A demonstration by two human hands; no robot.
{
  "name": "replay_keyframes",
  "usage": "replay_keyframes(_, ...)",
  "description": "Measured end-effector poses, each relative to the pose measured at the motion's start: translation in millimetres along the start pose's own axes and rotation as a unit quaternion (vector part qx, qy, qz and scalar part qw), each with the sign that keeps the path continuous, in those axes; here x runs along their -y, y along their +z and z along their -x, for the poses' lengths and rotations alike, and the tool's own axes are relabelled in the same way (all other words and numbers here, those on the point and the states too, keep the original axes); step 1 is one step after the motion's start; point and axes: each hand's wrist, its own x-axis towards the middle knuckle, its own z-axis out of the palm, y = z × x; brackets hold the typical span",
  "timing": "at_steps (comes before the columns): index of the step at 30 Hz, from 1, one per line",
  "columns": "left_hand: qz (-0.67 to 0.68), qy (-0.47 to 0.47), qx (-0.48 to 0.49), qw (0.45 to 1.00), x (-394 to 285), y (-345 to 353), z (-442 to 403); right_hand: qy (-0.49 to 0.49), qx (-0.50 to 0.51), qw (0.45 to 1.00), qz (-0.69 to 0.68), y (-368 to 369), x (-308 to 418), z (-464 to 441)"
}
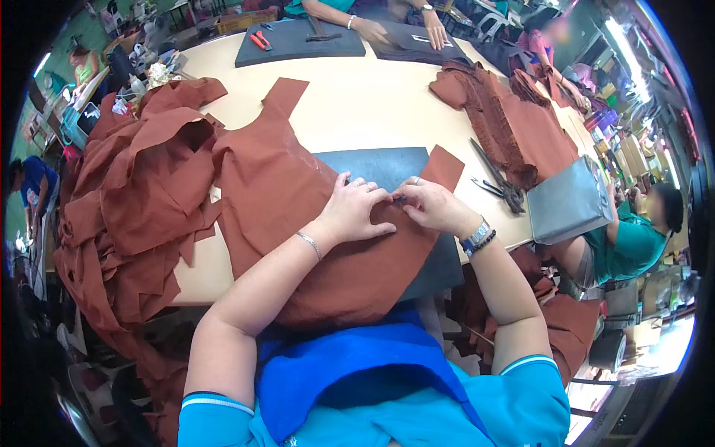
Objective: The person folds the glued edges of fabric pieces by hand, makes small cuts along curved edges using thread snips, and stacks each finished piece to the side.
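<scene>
A rust-brown cut fabric piece with strap-like ends lies in front of me, partly over a dark grey board. My left hand rests on it, thumb spread away from the fingers and fingertips close to the other hand. My right hand is closed in a pinch at the fabric's upper edge. A small dark thing shows at its fingertips, too small to name. Right of that hand, scissors and a dark-handled tool lie on the table.
A heap of brown fabric covers the table's left side. More brown pieces lie at the right, near a grey block. Across the table, a co-worker's hands are over dark material, beside red-handled pliers. Another person sits at the right.
</scene>
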Motion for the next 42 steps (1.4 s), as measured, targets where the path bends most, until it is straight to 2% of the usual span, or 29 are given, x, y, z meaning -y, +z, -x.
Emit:
replay_keyframes(4, -0.001, 0.017, -0.025, 1.0, 8, 3, -3, -0.034, -0.03, 0.999, 0.014, 1, -8, 0)
replay_keyframes(11, 0.009, 0.01, 0.001, 1.0, 19, -6, -2, -0.093, -0.104, 0.985, 0.1, 14, -15, 10)
replay_keyframes(14, 0.004, 0.016, -0.03, 0.999, 23, -3, -1, -0.13, -0.133, 0.974, 0.125, 20, -16, 17)
replay_keyframes(24, -0.166, 0.162, -0.085, 0.969, 37, -1, 8, -0.089, -0.141, 0.959, 0.228, 37, 6, 30)
replay_keyframes(29, -0.154, 0.159, -0.093, 0.971, 38, 0, 8, -0.082, -0.145, 0.939, 0.3, 48, 18, 27)
replay_keyframes(32, -0.159, 0.15, -0.105, 0.97, 44, -5, 9, -0.046, -0.109, 0.944, 0.309, 47, 35, 29)
replay_keyframes(35, -0.173, 0.146, -0.13, 0.965, 58, -14, 12, -0.079, -0.138, 0.942, 0.295, 50, 33, 26)
replay_keyframes(42, -0.182, 0.109, -0.135, 0.968, 71, -14, 15, -0.037, -0.108, 0.947, 0.3, 56, 38, 18)
